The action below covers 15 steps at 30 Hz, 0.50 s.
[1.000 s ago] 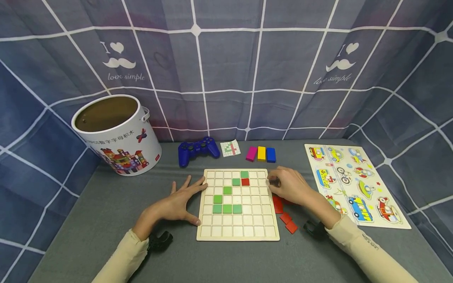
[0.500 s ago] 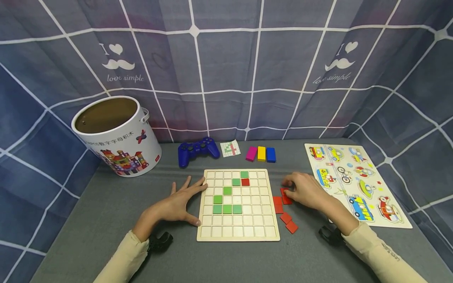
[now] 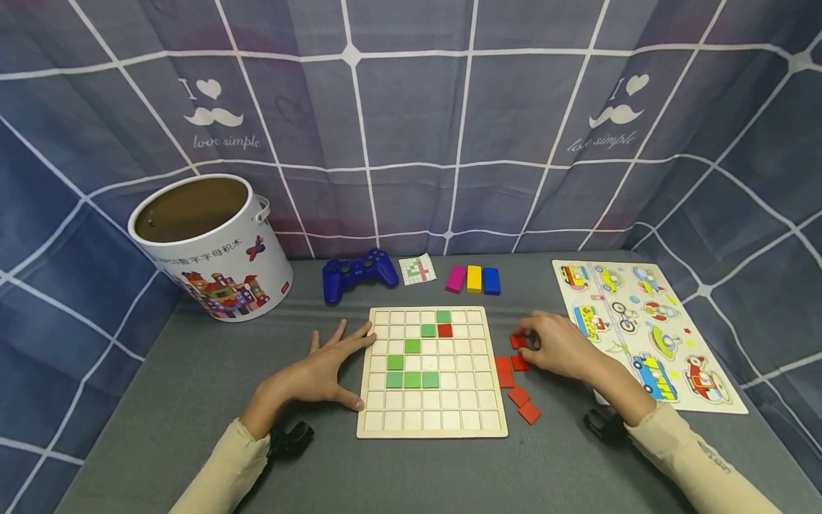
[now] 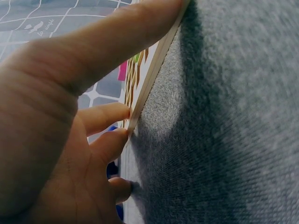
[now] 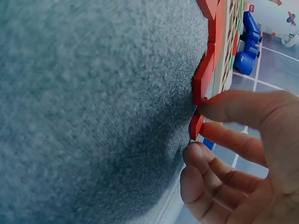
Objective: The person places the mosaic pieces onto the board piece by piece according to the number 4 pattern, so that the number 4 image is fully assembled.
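Red, and pinched between thumb and fingertips (image 5: pixel 212 132) of the right hand (image 3: pixel 560 345), a square tile (image 3: pixel 517 341) sits just off the grey table (image 3: pixel 193 385), right of the wooden grid board (image 3: pixel 432 425). More red tiles (image 3: pixel 519 394) lie beside the board's right edge. The left hand (image 3: pixel 321 365) lies flat, fingers spread straight against the board's left edge. The board's cells hold six green tiles and one red. The white bucket (image 3: pixel 221 268) at far left shows only its brown inside.
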Tool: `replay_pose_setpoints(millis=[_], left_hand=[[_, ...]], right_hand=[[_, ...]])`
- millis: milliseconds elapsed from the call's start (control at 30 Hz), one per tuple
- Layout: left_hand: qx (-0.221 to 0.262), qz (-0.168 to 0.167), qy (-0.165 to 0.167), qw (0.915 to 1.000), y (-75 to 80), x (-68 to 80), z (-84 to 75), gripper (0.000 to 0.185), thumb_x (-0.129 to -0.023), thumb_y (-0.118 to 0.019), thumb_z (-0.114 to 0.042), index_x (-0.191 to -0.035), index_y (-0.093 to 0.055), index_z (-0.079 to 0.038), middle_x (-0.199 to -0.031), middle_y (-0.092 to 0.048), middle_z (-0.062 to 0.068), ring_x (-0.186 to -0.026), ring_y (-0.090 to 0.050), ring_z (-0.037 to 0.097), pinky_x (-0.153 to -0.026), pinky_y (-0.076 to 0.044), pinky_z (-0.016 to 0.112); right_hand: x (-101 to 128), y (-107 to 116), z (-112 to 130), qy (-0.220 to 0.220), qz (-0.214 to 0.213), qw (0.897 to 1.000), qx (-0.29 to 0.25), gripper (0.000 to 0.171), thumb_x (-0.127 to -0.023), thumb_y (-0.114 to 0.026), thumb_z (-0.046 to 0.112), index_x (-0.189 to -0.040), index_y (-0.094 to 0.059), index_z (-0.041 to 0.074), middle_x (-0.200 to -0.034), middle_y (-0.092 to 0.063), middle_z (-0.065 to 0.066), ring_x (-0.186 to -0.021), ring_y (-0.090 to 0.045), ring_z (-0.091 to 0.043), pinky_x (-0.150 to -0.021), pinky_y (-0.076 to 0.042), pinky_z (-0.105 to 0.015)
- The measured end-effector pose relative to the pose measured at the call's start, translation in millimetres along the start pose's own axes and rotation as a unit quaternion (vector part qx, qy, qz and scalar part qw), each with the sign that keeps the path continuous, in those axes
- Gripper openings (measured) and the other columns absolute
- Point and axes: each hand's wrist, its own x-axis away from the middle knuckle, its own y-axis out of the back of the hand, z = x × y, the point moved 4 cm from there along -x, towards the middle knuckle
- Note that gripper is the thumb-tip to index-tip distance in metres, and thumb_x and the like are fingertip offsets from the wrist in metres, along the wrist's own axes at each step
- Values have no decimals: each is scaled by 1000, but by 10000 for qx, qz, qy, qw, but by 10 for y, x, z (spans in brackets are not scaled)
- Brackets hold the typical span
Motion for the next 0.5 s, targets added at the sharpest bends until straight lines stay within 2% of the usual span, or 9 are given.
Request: replay_pose_setpoints(millis=[300, 500], left_hand=[[34, 10, -1, 10000, 0, 13, -1, 115, -66, -91, -48, -159, -29, -22, -168, -7, 1, -149, 8, 42, -102, 14, 77], [9, 17, 37, 10000, 4, 13, 0, 115, -66, -91, -47, -159, -29, -22, -168, -7, 0, -150, 8, 41, -102, 13, 77]], right_hand=[[-76, 14, 15, 33, -64, 10000, 4, 18, -74, -82, 15, -90, -74, 13, -75, -56, 5, -64, -48, -9, -53, -40, -28], [-190, 22, 189, 289, -235, 9992, -110, 20, -74, -81, 19, -91, -72, 14, -77, -55, 6, -64, -48, -8, -55, -40, -29]])
